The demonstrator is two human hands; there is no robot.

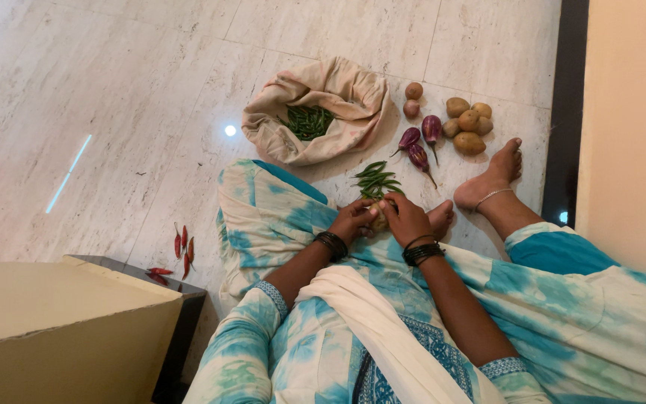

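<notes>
Both hands, left hand [353, 221] and right hand [405, 217], clasp a pale vegetable [378, 221].

Home floor, marble tiles [114, 90], cloth bag [323, 112], vegetables

Blue-and-white tie-dye tunic with embroidered cuffs, cream scarf [383, 329], dark bangles [422, 253] on both wrists, perhaps a thin silver anklet [492, 195].

marble floor [114, 90] | cloth bag [338, 105] of green beans | potatoes [467, 123] | small aubergines [420, 146] | loose beans [375, 179] | red chillies [177, 254]
</notes>
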